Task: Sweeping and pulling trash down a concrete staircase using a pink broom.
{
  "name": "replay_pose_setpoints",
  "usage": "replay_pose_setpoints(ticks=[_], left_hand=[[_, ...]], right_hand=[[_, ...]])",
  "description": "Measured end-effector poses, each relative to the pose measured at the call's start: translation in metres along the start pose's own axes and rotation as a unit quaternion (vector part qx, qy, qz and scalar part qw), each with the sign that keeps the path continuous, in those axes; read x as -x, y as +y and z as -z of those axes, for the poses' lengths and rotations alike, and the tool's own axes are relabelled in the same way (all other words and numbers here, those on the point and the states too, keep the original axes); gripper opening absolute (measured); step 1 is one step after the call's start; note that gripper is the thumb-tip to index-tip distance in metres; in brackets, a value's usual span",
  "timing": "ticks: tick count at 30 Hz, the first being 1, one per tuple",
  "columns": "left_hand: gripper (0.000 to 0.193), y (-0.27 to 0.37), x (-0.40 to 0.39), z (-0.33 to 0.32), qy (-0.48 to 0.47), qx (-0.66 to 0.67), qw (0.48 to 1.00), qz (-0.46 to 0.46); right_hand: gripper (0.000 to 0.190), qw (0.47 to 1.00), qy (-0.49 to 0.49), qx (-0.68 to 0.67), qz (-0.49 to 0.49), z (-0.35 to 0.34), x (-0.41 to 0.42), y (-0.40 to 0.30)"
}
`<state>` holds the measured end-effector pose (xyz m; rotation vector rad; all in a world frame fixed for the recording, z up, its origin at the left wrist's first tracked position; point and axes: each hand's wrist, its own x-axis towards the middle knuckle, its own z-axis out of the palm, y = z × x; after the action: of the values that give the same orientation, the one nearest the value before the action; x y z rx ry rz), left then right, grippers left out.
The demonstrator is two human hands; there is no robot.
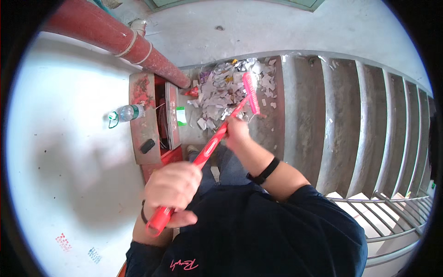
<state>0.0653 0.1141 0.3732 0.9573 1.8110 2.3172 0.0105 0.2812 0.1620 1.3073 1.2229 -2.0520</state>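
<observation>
My left hand (173, 190) is closed around the top end of a broom's red handle (209, 147), near its hanging loop. Lower down the same handle, toward the head, my right hand (237, 133) grips it. The pink broom head (251, 93) is over the right part of a heap of torn white paper scraps (221, 88) on the grey landing, and whether its bristles touch the floor cannot be told. Purple, yellow and red bits of litter are mixed into the heap. A green and white packet (181, 116) lies left of the scraps.
Concrete stairs (306, 104) border the landing at right, with scattered scraps and a metal railing (394, 239). A red pipe (162, 60) stands at upper left. A worn red cabinet (142, 100) holds a plastic bottle (129, 113) and a small black object (147, 146).
</observation>
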Motion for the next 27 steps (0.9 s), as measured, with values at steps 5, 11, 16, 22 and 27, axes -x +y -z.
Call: replay_pose_setpoints(ticks=[5, 11, 16, 22, 27], left_hand=[[0.036, -0.091, -0.042, 0.003, -0.003, -0.013, 1.000, 0.014], [0.032, -0.161, -0.019, 0.019, 0.154, -0.036, 0.985, 0.073], [0.028, -0.105, 0.015, 0.006, 0.125, -0.086, 0.984, 0.097], [0.033, -0.032, 0.050, -0.031, 0.180, -0.131, 0.973, 0.060], [0.026, -0.019, 0.042, -0.043, 0.028, -0.155, 0.987, 0.012]], right_hand=[[0.008, 0.992, 0.018, -0.114, 0.051, 0.017, -0.103, -0.070], [0.016, 0.995, -0.083, 0.033, -0.041, 0.019, -0.128, -0.058], [0.004, 0.991, -0.066, -0.084, -0.086, -0.014, -0.112, 0.003], [0.008, 0.991, -0.062, 0.017, -0.114, -0.021, -0.023, 0.040], [0.014, 0.999, -0.045, -0.020, -0.009, -0.013, -0.004, 0.009]])
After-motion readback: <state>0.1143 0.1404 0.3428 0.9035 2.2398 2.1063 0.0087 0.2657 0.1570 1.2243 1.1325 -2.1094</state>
